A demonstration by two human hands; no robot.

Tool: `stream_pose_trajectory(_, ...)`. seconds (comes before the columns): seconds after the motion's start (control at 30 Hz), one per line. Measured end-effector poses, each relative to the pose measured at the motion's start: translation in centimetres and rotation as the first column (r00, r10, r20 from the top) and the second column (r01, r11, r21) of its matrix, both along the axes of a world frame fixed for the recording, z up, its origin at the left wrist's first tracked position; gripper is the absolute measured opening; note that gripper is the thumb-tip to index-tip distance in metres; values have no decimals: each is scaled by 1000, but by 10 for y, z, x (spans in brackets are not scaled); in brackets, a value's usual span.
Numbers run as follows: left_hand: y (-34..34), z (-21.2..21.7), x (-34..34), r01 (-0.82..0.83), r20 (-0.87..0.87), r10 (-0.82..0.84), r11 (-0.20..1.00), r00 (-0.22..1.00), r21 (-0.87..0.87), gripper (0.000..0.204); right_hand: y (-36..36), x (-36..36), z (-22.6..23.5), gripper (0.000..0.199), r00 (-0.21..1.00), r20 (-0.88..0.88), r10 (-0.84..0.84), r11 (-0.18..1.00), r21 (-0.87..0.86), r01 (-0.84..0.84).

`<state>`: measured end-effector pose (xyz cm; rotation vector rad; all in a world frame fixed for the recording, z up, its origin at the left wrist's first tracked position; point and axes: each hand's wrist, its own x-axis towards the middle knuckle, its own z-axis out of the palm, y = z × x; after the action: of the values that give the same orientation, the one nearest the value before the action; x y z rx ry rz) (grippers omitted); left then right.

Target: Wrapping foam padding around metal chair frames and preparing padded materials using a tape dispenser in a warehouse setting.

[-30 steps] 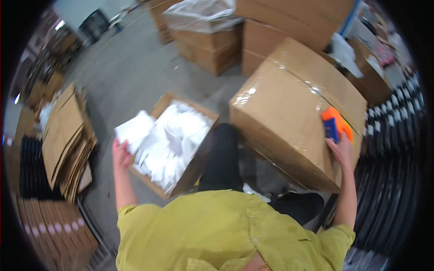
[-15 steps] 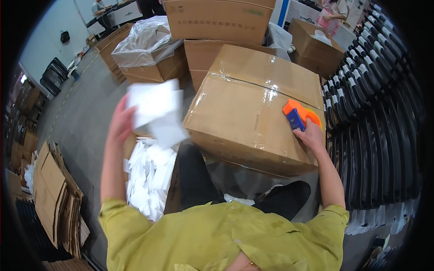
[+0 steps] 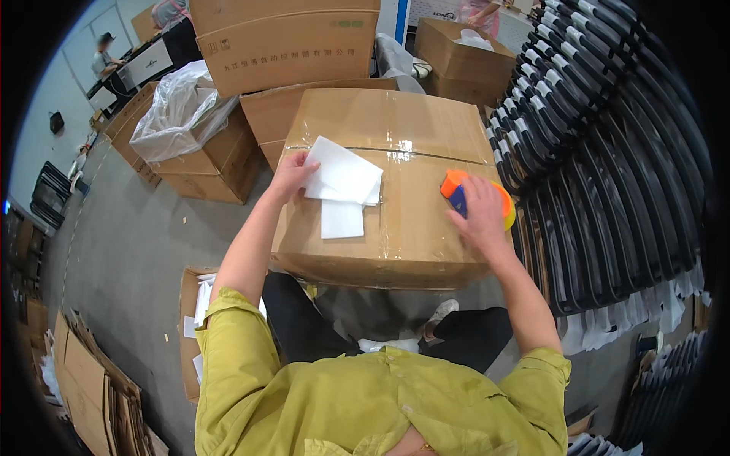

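Note:
In front of me stands a large cardboard box (image 3: 334,121), its top seam covered with clear tape. My left hand (image 3: 293,173) is closed on the edge of a few white foam sheets (image 3: 342,171), held over the left side of the box top. One smaller square sheet hangs or lies below the others; I cannot tell whether it touches the cardboard. On the right of the box top, my right hand (image 3: 483,209) grips an orange and blue tape dispenser (image 3: 454,182). Its yellow-orange roll shows beside my fingers.
By my left leg is an open carton (image 3: 188,365) of white sheets. Stacked black curved frames (image 3: 608,205) rise close on the right. Beyond the box are more cartons (image 3: 205,171), one lined with plastic. Flattened cardboard (image 3: 84,372) leans at lower left. Two people are at the back.
My left hand has carried the white sheets from above the open carton rightward to over the box top. My view has turned right. The right hand keeps its hold on the tape dispenser.

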<state>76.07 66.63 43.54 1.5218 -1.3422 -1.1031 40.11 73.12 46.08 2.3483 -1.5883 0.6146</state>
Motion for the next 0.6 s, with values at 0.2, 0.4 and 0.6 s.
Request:
stream_pose_trajectory(0.2,10,61,-32,339,-159,-356,932,921,-124,26,-34,79,37,64,843,427,326,933,-2,-360)
stream_pose_trajectory(0.4,-7,30,-43,265,529,-25,885,849,-383,55,-73,61,-2,44,522,850,-73,856,322,-404)
stream_pose_trajectory(0.6,11,-27,-30,242,829,-14,959,559,-148,82,-44,53,-65,31,551,732,-400,788,582,-201)
